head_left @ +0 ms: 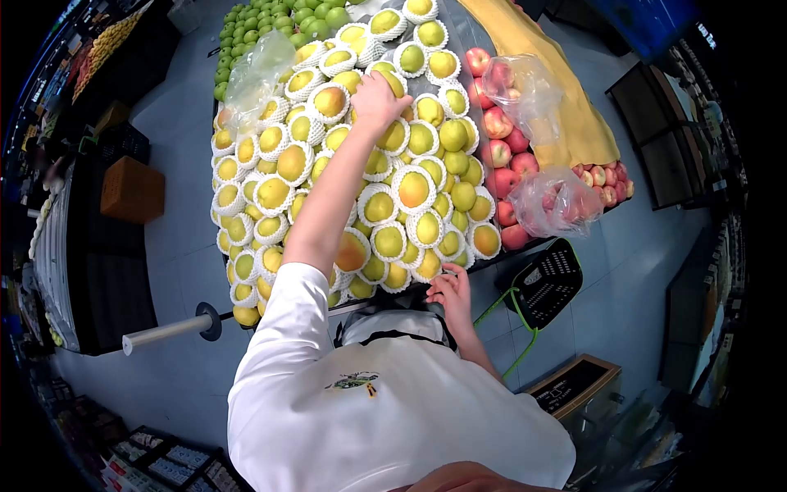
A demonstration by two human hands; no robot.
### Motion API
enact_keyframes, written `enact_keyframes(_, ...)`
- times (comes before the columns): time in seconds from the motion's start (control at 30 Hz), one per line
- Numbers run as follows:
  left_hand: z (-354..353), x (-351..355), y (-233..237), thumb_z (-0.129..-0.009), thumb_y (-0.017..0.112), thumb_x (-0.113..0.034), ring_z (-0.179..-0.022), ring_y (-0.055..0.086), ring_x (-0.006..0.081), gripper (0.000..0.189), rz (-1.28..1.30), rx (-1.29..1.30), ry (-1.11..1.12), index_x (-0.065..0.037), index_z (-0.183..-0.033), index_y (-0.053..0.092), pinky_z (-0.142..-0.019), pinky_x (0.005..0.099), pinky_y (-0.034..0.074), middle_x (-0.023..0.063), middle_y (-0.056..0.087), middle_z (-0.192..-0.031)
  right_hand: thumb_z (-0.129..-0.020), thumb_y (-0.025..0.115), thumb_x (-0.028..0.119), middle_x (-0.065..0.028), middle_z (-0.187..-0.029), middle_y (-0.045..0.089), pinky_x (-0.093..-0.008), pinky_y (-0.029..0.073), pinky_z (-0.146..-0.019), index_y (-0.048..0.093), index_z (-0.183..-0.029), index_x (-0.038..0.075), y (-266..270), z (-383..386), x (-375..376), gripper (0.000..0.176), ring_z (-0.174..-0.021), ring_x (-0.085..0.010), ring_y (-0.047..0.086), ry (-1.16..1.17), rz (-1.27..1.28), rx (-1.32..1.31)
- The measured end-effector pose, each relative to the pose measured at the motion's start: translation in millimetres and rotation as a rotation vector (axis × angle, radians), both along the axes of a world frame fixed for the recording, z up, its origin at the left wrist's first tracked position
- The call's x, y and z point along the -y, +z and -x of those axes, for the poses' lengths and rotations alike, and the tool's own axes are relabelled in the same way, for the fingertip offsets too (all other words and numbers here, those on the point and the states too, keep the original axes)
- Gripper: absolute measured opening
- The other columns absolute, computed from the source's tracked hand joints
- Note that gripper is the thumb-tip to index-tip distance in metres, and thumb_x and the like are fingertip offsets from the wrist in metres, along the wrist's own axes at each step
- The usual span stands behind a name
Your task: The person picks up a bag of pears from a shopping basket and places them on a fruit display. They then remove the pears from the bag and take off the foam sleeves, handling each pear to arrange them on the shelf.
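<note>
Head view: the left hand (379, 100) has fingertips against a netted fruit (396, 83), grip unclear; the right hand's (449, 292) fingers bend loosely, parted, left of a basket (549, 284).

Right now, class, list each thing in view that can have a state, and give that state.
Left hand: on the yellow fruit, grip unclear
Right hand: fingers bent, slightly apart
Yellow fruit: mostly in foam nets, some bare
Red fruit: bare, piled
Green fruit: bare, heaped
Clear bags: crumpled
Yellow cloth: draped
Black basket: green handle hanging outward, contents unclear
</note>
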State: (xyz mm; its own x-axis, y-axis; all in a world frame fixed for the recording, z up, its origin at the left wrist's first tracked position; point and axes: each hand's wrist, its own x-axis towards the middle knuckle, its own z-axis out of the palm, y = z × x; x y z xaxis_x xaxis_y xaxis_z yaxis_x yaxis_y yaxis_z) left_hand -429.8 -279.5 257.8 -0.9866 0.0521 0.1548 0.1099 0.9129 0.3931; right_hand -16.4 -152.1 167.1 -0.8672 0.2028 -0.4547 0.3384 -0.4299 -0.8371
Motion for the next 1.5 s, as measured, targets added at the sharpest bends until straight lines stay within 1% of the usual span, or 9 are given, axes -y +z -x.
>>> enact_keyframes(0.17,-5.2,-0.5,-10.6,-0.074,0.080,-0.062,-0.120,0.060,0.0389,0.088,0.140,-0.164,0.023,0.001,-0.128,0.053,-0.103,0.0509,0.046,0.0224,0.065,-0.121,-0.101,0.061,0.006,-0.0102,-0.100,0.065,-0.0290,0.058,-0.067,0.050,-0.135,0.005,-1.9,-0.9,-11.1,0.035,-0.080,-0.0146,0.066,-0.015,0.013,0.009)
enact_keyframes(0.63,24.6,-73.8,-8.0,-0.072,0.089,-0.047,-0.108,0.065,0.0424,0.082,-0.213,-0.218,-0.074,0.005,-0.122,0.050,-0.092,0.0486,0.055,0.0284,0.061,-0.119,-0.103,0.058,0.007,-0.0096,-0.097,0.066,-0.0293,0.057,-0.070,0.058,-0.125,0.004,3.0,24.8,-68.1,0.023,-0.082,-0.0158,0.067,0.090,0.021,-0.038)
enact_keyframes(0.7,27.3,-85.8,-23.3,-0.073,0.089,-0.047,-0.109,0.063,0.0433,0.085,-0.136,-0.105,-0.008,0.006,-0.126,0.047,-0.095,0.0491,0.054,0.0278,0.060,-0.121,-0.103,0.058,0.007,-0.0090,-0.096,0.066,-0.0292,0.057,-0.070,0.059,-0.123,0.004,-2.2,23.5,-81.5,0.020,-0.082,-0.0156,0.067,0.112,0.008,-0.046)
enact_keyframes(0.97,28.4,-92.7,-41.5,-0.078,0.086,-0.052,-0.114,0.059,0.0418,0.104,-0.064,-0.188,0.007,0.005,-0.149,0.035,-0.100,0.0497,0.049,0.0243,0.055,-0.126,-0.105,0.058,0.009,-0.0078,-0.097,0.066,-0.0289,0.057,-0.073,0.061,-0.120,0.004,-18.5,25.1,-120.4,0.016,-0.083,-0.0160,0.067,0.123,0.020,-0.046)
enact_keyframes(1.0,25.3,-92.4,-41.4,-0.080,0.083,-0.058,-0.118,0.058,0.0457,0.110,-0.078,-0.212,0.013,0.006,-0.153,0.031,-0.104,0.0508,0.048,0.0288,0.055,-0.128,-0.105,0.058,0.009,-0.0078,-0.097,0.066,-0.0289,0.057,-0.073,0.061,-0.120,0.004,-18.9,28.2,-122.4,0.016,-0.083,-0.0160,0.067,0.136,0.021,-0.049)
enact_keyframes(1.1,15.4,-86.6,-37.0,-0.079,0.085,-0.053,-0.124,0.053,0.0456,0.113,-0.181,-0.199,0.010,0.005,-0.155,0.027,-0.109,0.0496,0.044,0.0285,0.050,-0.137,-0.104,0.059,0.010,-0.0077,-0.097,0.066,-0.0292,0.056,-0.073,0.061,-0.120,0.004,-18.4,36.1,-129.0,0.017,-0.083,-0.0162,0.067,0.173,0.034,-0.038)
enact_keyframes(1.27,-11.1,-53.5,-42.6,-0.082,0.086,-0.042,-0.129,0.052,0.0394,0.085,-0.334,-0.275,0.009,0.007,-0.141,0.048,-0.111,0.0474,0.043,0.0256,0.057,-0.137,-0.104,0.059,0.010,-0.0075,-0.096,0.066,-0.0301,0.056,-0.074,0.061,-0.119,0.003,-23.2,48.4,-133.3,0.017,-0.083,-0.0164,0.066,0.249,0.029,-0.030)
enact_keyframes(1.37,-21.4,-41.9,-41.7,-0.082,0.086,-0.041,-0.126,0.054,0.0404,0.084,-0.419,-0.174,-0.006,0.007,-0.141,0.049,-0.110,0.0478,0.044,0.0260,0.058,-0.135,-0.104,0.059,0.010,-0.0074,-0.095,0.066,-0.0306,0.056,-0.074,0.061,-0.119,0.003,-31.5,53.6,-135.1,0.017,-0.083,-0.0162,0.066,0.279,0.035,-0.050)
enact_keyframes(1.5,-6.4,-63.1,-35.1,-0.080,0.086,-0.051,-0.124,0.055,0.0435,0.098,-0.270,-0.244,0.031,0.012,-0.142,0.044,-0.109,0.0477,0.045,0.0316,0.056,-0.134,-0.104,0.060,0.011,-0.0072,-0.095,0.066,-0.0307,0.056,-0.074,0.061,-0.119,0.003,-29.3,59.0,-134.1,0.017,-0.083,-0.0162,0.066,0.301,0.043,-0.045)
